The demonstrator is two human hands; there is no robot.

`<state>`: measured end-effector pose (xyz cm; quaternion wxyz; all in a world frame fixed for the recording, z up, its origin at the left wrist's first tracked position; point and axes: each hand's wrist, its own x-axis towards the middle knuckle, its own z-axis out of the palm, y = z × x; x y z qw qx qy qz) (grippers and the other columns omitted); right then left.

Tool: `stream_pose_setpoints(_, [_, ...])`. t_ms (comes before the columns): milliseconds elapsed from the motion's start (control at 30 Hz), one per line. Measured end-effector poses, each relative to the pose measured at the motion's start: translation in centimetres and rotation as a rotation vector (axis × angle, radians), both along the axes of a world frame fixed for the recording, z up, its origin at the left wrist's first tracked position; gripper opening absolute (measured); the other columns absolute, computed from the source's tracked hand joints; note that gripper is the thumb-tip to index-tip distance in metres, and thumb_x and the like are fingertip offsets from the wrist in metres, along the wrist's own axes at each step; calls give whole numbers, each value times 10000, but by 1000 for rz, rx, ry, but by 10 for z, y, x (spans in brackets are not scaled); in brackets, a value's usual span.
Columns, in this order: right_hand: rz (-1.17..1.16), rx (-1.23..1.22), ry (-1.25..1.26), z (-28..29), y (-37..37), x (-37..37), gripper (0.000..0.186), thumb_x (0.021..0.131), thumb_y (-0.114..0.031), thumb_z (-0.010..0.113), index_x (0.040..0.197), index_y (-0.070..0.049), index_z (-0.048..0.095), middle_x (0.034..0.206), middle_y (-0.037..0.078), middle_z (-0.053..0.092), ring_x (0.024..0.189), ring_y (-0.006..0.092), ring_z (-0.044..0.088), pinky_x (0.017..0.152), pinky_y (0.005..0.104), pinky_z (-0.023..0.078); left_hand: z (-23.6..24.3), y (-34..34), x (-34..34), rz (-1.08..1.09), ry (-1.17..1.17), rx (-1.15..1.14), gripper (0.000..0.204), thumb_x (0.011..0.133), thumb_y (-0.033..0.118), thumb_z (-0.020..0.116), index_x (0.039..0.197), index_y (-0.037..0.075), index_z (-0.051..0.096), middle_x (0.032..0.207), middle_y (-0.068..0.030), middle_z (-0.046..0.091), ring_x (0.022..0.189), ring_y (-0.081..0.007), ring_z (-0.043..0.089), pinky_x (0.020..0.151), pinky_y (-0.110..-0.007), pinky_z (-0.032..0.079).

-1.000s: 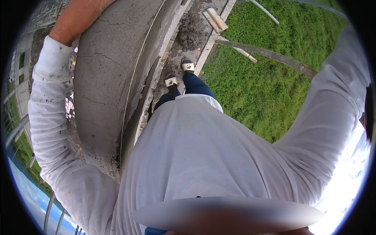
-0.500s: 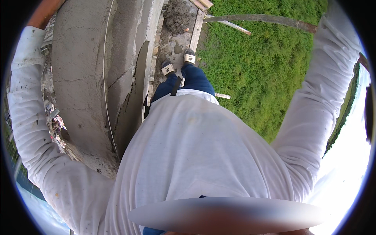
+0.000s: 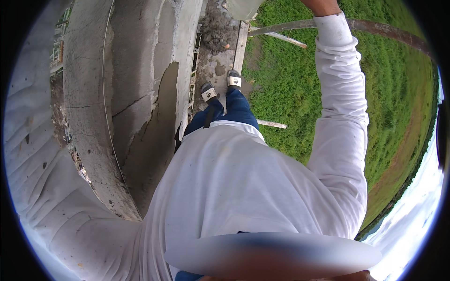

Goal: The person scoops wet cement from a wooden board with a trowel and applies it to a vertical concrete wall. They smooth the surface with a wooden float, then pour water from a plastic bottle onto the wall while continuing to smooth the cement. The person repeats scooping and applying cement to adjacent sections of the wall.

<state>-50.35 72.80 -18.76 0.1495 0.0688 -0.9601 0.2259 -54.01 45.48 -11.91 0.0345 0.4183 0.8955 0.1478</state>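
Observation:
My left arm, in a white sleeve [image 3: 70, 210] with dark specks, reaches up along the left side; my left hand is out of view. My right arm is raised too, in a white sleeve [image 3: 340, 93]. Only the wrist and heel of my right hand [image 3: 322, 5] show at the top edge, and its fingers are cut off. To the left of that hand, a pale grey-green rounded object [image 3: 244, 7] juts in from the top; I cannot tell what it is or whether my hand touches it. A concrete wall [image 3: 133, 56] with a damp plaster patch [image 3: 161, 100] stands at my left.
A taut string [image 3: 104, 79] runs along the wall. My sandalled feet [image 3: 234, 79] stand on a narrow walkway [image 3: 211, 70], with a heap of wet mortar [image 3: 218, 35] ahead. Grass [image 3: 286, 93] lies below at the right, crossed by a curved pole [image 3: 375, 29].
My right arm has swung inward, bringing the wrist into view. My left arm has moved closer to the camera, and its hand stays out of view. The pale rounded object has appeared at the top.

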Motion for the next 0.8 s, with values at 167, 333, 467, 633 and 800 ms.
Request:
stream_pose_setpoints(167, [-8, -178, -7, -11, 24, 13, 286, 879, -275, 768, 875, -14, 652, 688, 148, 609, 645, 300, 610, 664, 432, 490, -79, 86, -14, -124, -312, -170, 1156, 749, 533, 881, 1579, -48, 323, 1500, -264, 533, 1393, -342, 522, 1199, -393, 379])
stream_pose_setpoints(333, [-181, 118, -353, -70, 60, 24, 265, 894, -276, 761, 947, -25, 693, 757, 146, 664, 692, 271, 652, 673, 413, 502, -188, 130, -31, -107, -539, -226, 1217, 704, 537, 922, 1596, -22, 311, 1491, -244, 552, 1375, -332, 543, 1194, -392, 393])
stream_pose_setpoints(467, [-9, -140, -52, -140, 60, 22, 264, 957, -304, 717, 1029, -52, 747, 846, 156, 727, 769, 249, 719, 701, 400, 542, -284, 138, -26, 5, -703, -124, 1268, 667, 540, 954, 1609, -2, 300, 1483, -228, 567, 1360, -323, 560, 1190, -391, 404])
stream_pose_setpoints(633, [-66, -477, -331, -234, 55, 24, 327, 939, -369, 753, 991, -47, 774, 807, 157, 726, 734, 247, 703, 717, 380, 543, -395, 118, 28, 221, -851, 255, 1343, 614, 478, 1000, 1617, -15, 256, 1526, -220, 526, 1387, -323, 541, 1208, -384, 382])
stream_pose_setpoints(800, [-176, -872, -585, -343, 45, 24, 385, 926, -376, 761, 932, 9, 760, 827, 92, 740, 756, 179, 648, 762, 355, 520, -483, 90, 82, 373, -715, 417, 1074, 668, 322, 970, 1526, 1, 409, 1491, -205, 551, 1336, -310, 579, 1147, -390, 446])
